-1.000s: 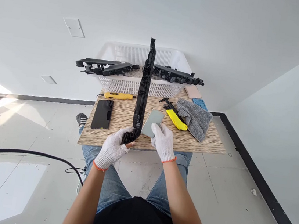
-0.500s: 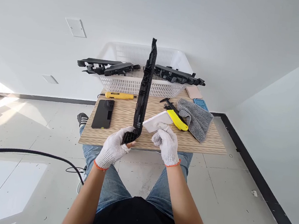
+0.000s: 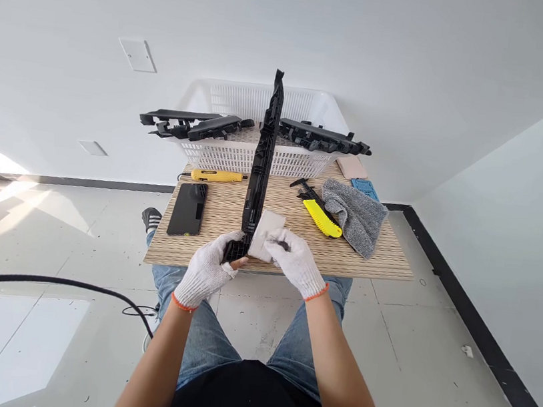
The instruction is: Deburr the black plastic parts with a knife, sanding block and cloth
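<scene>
A long black ribbed plastic trim strip point(image 3: 256, 184) stands up from the near table edge, its far end over the basket. Around its lower end is closed my left hand point(image 3: 206, 268), in a white knit glove with a bare thumb tip showing. My right hand point(image 3: 294, 260), gloved as well, pinches a pale flat rectangular pad point(image 3: 262, 232). The pad is tilted, with its edge against or very close to the strip's lower right side; I cannot tell if they touch. Fingers hide part of the pad.
A white plastic basket point(image 3: 227, 157) at the back bears more black trim pieces point(image 3: 324, 138). On the wooden table point(image 3: 219, 213) lie a phone point(image 3: 187, 208), a yellow corded tool point(image 3: 217, 176), a yellow utility knife point(image 3: 322, 219), black calipers point(image 3: 299, 182), a grey cloth point(image 3: 355, 215), a pink block point(image 3: 352, 168) and a blue item point(image 3: 365, 188).
My right hand has brought the pad left and down, from above the table to the strip's lower end, turning it more upright. My left hand and the strip have hardly moved.
</scene>
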{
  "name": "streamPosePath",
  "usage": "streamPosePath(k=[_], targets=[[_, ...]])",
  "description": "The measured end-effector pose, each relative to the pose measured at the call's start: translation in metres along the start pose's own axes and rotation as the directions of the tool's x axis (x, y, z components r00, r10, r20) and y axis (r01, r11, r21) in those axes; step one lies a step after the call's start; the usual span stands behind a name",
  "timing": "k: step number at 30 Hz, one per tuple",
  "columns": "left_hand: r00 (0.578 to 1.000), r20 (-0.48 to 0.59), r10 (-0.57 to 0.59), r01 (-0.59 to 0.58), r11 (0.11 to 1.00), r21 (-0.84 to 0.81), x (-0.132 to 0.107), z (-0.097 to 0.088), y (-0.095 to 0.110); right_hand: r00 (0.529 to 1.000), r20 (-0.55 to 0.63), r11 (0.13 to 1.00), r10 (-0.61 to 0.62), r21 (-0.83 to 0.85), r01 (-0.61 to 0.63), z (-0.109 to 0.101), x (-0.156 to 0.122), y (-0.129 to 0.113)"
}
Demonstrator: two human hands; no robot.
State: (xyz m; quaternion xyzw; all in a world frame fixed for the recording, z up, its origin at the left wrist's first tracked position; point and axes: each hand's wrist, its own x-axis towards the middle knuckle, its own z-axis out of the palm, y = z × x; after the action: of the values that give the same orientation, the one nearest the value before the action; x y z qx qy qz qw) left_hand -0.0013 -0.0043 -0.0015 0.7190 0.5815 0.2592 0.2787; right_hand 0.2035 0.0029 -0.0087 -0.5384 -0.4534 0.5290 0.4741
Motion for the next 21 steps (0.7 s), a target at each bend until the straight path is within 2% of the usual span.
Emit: streamPosePath(k=[3, 5, 10, 13, 17, 19, 21], targets=[[1.000, -0.007, -0.008, 0.008, 1.000, 0.009, 0.000, 0.000, 0.000, 0.981, -0.193, 0.999, 0.007, 0.042, 0.001, 0.001, 0.002, 0.003], [1.000, -0.009, -0.013, 0.013, 1.000, 0.002, 0.000, 0.000, 0.000, 0.965, -0.262, 1.000, -0.002, 0.027, 0.010, 0.001, 0.004, 0.005], [1.000, 0.002, -0.019, 0.019, 0.999, -0.043, 0.000, 0.000, 0.001, 0.965, -0.232, 0.988, -0.121, -0.123, 0.094, -0.004, 0.002, 0.001], [1.000, -0.009, -0.021, 0.020, 0.997, -0.071, -0.001, 0.001, 0.000, 0.975, -0.187, 0.992, -0.124, -0.045, 0.118, -0.002, 0.001, -0.005], [1.000, -0.018, -0.022, 0.020, 0.995, -0.100, -0.002, 0.000, -0.002, 0.975, -0.221, 0.992, 0.013, 0.128, 0.016, 0.007, 0.000, -0.010], [1.000, -0.024, 0.001, -0.004, 0.993, -0.122, -0.002, -0.001, -0.004, 0.967, -0.250, 0.974, 0.042, 0.226, 0.016, 0.009, -0.002, -0.010], [0.999, -0.033, 0.023, -0.027, 0.991, -0.128, -0.002, -0.002, -0.004, 0.972, -0.228, 0.960, 0.059, 0.279, 0.007, 0.009, -0.005, -0.008]])
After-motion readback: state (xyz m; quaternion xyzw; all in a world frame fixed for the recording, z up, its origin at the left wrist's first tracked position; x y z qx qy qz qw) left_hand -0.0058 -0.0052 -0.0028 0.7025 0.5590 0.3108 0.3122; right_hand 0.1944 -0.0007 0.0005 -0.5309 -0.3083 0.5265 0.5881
